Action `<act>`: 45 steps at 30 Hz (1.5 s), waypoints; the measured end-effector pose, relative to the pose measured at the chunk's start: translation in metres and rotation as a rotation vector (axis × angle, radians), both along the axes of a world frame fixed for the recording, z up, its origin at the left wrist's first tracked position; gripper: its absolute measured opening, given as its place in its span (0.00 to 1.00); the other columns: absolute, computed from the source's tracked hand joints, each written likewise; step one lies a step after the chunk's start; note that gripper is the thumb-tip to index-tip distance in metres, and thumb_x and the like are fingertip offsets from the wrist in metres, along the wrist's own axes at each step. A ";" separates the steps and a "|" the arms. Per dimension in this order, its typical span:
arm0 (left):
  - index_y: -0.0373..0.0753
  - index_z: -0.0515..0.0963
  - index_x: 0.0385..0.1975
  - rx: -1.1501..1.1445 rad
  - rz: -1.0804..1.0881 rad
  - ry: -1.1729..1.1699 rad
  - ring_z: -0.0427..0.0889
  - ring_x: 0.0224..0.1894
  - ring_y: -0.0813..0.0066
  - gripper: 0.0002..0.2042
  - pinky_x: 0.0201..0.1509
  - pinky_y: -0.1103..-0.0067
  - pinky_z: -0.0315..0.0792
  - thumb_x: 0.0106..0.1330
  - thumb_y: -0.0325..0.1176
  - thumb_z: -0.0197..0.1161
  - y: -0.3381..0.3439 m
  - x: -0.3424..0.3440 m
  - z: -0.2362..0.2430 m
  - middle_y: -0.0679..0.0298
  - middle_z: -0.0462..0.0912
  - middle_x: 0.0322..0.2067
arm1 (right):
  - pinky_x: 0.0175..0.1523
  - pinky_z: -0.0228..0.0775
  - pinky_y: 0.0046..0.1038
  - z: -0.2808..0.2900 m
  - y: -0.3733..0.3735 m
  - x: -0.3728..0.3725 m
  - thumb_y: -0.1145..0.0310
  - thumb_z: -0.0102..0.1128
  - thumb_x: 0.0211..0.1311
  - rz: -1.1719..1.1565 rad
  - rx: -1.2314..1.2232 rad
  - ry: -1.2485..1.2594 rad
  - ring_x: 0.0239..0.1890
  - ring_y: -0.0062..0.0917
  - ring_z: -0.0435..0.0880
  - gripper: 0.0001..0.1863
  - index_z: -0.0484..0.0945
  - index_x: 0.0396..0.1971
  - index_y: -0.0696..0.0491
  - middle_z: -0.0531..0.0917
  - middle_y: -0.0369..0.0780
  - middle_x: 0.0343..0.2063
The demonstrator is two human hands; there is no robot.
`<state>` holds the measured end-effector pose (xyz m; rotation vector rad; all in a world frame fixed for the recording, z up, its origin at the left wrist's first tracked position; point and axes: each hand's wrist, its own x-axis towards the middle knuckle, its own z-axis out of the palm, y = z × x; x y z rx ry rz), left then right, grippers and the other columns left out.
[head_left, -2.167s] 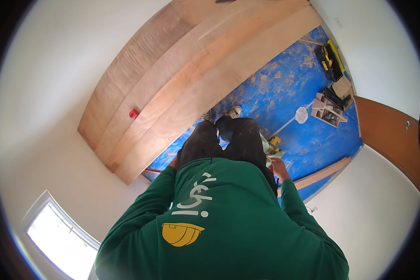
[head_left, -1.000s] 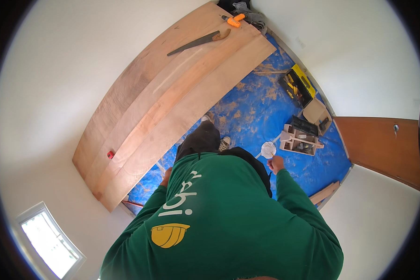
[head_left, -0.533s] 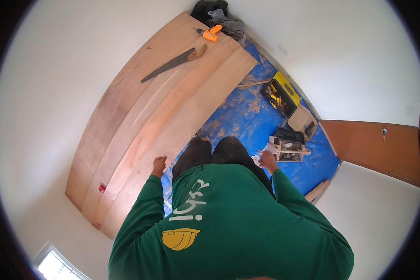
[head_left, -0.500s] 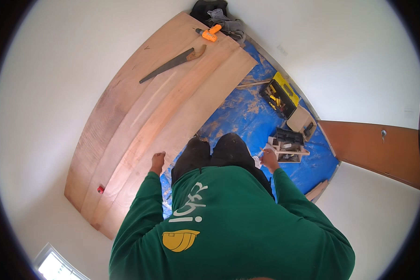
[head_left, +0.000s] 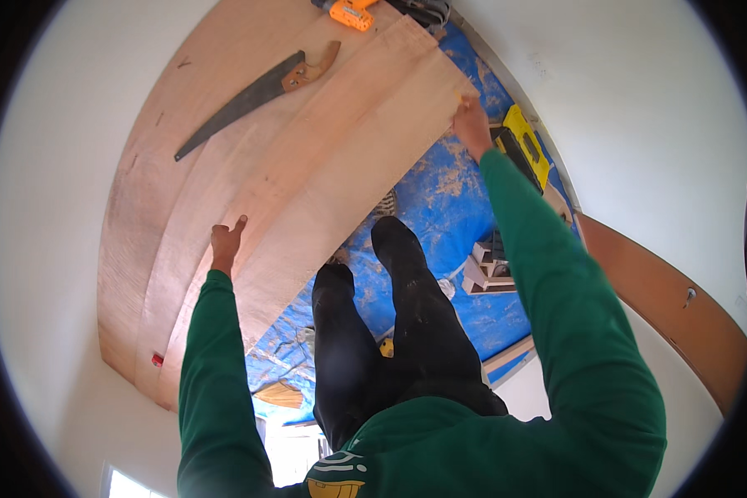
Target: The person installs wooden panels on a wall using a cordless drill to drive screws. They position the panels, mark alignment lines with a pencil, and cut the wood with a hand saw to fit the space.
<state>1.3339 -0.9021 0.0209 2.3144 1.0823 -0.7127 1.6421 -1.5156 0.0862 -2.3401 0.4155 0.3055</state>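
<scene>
Several pale plywood boards (head_left: 349,166) lie overlapped across the left and upper view. My left hand (head_left: 227,236) is over them, thumb raised and fingers apart, holding nothing; whether it touches the wood is unclear. My right hand (head_left: 470,120) reaches to the right-hand edge of the top board near its far end, fingers closed round a small yellowish thing that I cannot make out. A handsaw (head_left: 249,108) with a wooden handle lies on the boards, below an orange drill (head_left: 350,15). A small red tape measure (head_left: 157,359) rests near the boards' lower left.
A blue dusty sheet (head_left: 440,178) covers the floor around my legs. Along the right lie a black-and-yellow toolbox (head_left: 523,141), a wooden tote (head_left: 485,275) and timber (head_left: 506,355). White walls surround this, with a brown door (head_left: 664,299) at right and dark cloth behind the drill.
Both hands have moved from beside my hips forward over the boards, the right one much farther, to their edge. My view has shifted and my legs now show at length.
</scene>
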 end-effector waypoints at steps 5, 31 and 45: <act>0.11 0.75 0.57 0.038 -0.059 0.155 0.77 0.69 0.36 0.54 0.73 0.54 0.72 0.62 0.70 0.76 -0.001 0.004 -0.037 0.25 0.79 0.60 | 0.59 0.80 0.55 -0.076 0.001 0.121 0.65 0.58 0.75 0.177 -0.304 -0.099 0.55 0.59 0.88 0.21 0.79 0.62 0.56 0.90 0.59 0.49; 0.32 0.84 0.64 -0.140 -0.135 0.335 0.85 0.67 0.47 0.51 0.68 0.60 0.81 0.58 0.78 0.73 -0.003 0.040 -0.013 0.47 0.84 0.65 | 0.43 0.83 0.53 -0.090 0.378 -0.305 0.67 0.57 0.76 0.217 -0.042 0.155 0.38 0.57 0.91 0.28 0.61 0.68 0.60 0.89 0.56 0.32; 0.38 0.69 0.77 -1.058 0.377 -0.336 0.80 0.68 0.56 0.33 0.75 0.59 0.71 0.79 0.49 0.67 0.080 -0.039 -0.014 0.53 0.78 0.68 | 0.58 0.80 0.47 -0.036 0.654 -0.739 0.60 0.60 0.77 0.441 1.013 0.423 0.48 0.46 0.90 0.26 0.78 0.69 0.56 0.90 0.49 0.51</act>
